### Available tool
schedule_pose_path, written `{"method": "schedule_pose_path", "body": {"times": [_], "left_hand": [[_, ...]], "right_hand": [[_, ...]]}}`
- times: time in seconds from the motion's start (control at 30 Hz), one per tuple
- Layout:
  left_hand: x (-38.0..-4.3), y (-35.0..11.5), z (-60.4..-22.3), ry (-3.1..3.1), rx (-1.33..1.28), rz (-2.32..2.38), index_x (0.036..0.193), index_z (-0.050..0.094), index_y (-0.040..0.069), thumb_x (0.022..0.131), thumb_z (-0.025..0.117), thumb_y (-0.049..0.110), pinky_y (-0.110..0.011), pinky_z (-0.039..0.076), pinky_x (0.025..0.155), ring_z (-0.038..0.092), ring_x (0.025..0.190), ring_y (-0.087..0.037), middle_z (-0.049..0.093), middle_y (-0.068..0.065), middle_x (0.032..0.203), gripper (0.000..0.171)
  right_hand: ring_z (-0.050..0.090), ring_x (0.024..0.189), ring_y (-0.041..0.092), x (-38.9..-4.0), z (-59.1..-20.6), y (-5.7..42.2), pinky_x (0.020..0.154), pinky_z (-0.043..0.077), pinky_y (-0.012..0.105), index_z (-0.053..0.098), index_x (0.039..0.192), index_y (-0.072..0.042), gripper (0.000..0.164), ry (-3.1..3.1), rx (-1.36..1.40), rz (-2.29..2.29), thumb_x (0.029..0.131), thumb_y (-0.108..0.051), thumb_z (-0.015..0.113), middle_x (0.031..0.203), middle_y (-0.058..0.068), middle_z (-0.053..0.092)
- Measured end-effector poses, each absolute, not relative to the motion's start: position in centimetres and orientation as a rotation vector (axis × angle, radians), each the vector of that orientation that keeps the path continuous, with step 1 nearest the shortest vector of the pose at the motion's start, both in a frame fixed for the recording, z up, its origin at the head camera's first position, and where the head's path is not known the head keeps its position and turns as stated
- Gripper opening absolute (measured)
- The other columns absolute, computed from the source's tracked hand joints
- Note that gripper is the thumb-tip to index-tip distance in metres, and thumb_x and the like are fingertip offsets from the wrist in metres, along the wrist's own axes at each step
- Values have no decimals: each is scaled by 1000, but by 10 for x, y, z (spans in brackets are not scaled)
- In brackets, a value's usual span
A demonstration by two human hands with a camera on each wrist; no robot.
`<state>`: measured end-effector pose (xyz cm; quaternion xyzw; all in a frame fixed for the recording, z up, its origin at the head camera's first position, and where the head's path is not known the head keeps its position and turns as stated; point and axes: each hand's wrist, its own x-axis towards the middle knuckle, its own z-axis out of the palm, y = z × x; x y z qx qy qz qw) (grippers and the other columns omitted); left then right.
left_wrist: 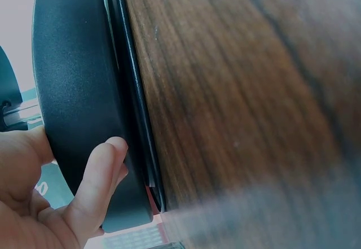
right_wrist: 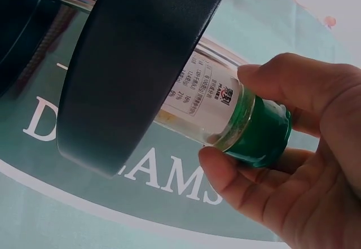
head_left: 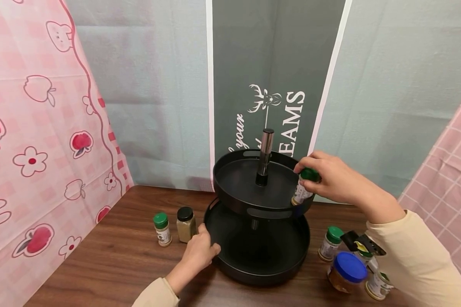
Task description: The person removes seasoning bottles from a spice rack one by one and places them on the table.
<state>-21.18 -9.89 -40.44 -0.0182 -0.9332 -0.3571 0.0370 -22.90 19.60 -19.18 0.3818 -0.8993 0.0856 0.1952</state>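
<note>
A black two-tier round tray (head_left: 249, 273) with a central post stands on the wooden table. My right hand (head_left: 328, 177) holds a green-capped spice jar (right_wrist: 206, 99) by its cap. That jar is slightly tilted at the right side of the upper tier (head_left: 242, 183), its lower part behind the tier's wall in the right wrist view. My left hand (head_left: 199, 251) grips the left rim of the lower tier (left_wrist: 84, 91), fingers against the outer wall. Close to this hand stand a black-capped spice jar (head_left: 186, 226) and a smaller green-capped jar (head_left: 163, 232).
Beneath the right forearm are a blue-lidded tub (head_left: 347, 270), a green-capped jar (head_left: 330, 243) and another small jar (head_left: 379, 286); the sleeve partly hides more there. Grey-green printed cloth (head_left: 169, 106) hangs behind the table. Pink patterned cloth (head_left: 38, 128) borders the left.
</note>
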Motion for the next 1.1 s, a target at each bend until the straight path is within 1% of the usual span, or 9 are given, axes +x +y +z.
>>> {"method": "schedule_pose_path", "body": {"times": [0.13, 0.37, 0.53, 0.67, 0.9, 1.1], "left_hand": [[-212, -98, -404, -2866, -49, -1092, 127, 25, -18, 72, 61, 12, -31, 43, 42, 48, 37, -12, 52, -4, 49, 72], [-211, -99, -404, -2859, -64, -1084, 127, 25, -18, 73, 61, 12, -31, 43, 42, 47, 36, -12, 51, -3, 47, 71], [-210, -99, -404, -2855, -69, -1090, 128, 24, -18, 74, 61, 12, -31, 42, 41, 47, 37, -12, 51, -4, 48, 72], [-211, -100, -404, -2863, -71, -1089, 128, 23, -18, 74, 61, 12, -31, 42, 41, 47, 37, -12, 51, -4, 48, 72], [-211, -100, -405, -2861, -62, -1083, 127, 25, -18, 73, 61, 12, -31, 42, 41, 47, 36, -12, 51, -4, 48, 72], [-212, -100, -404, -2868, -65, -1092, 128, 23, -18, 74, 61, 12, -31, 43, 41, 48, 37, -12, 52, -4, 48, 73]], "right_hand": [[45, 60, 8, -229, -191, 197, 53, 44, 33, 62, 100, -11, 23, -2489, 1096, 248, 77, -5, 65, 92, 7, 54], [47, 62, 10, -226, -183, 198, 51, 47, 32, 59, 105, -7, 31, -2438, 1088, 258, 75, -2, 67, 91, 10, 54], [50, 64, 12, -221, -175, 198, 53, 48, 32, 57, 109, -6, 36, -2455, 1051, 274, 75, -3, 67, 96, 13, 55], [52, 66, 12, -218, -170, 199, 53, 50, 32, 58, 108, -6, 36, -2420, 1043, 278, 74, -3, 70, 96, 12, 56], [53, 67, 13, -215, -162, 202, 54, 51, 36, 60, 107, -6, 36, -2373, 1014, 273, 72, -3, 72, 94, 11, 56], [52, 66, 11, -215, -160, 201, 54, 50, 34, 62, 105, -7, 36, -2363, 1006, 242, 72, -4, 72, 92, 8, 56]]}}
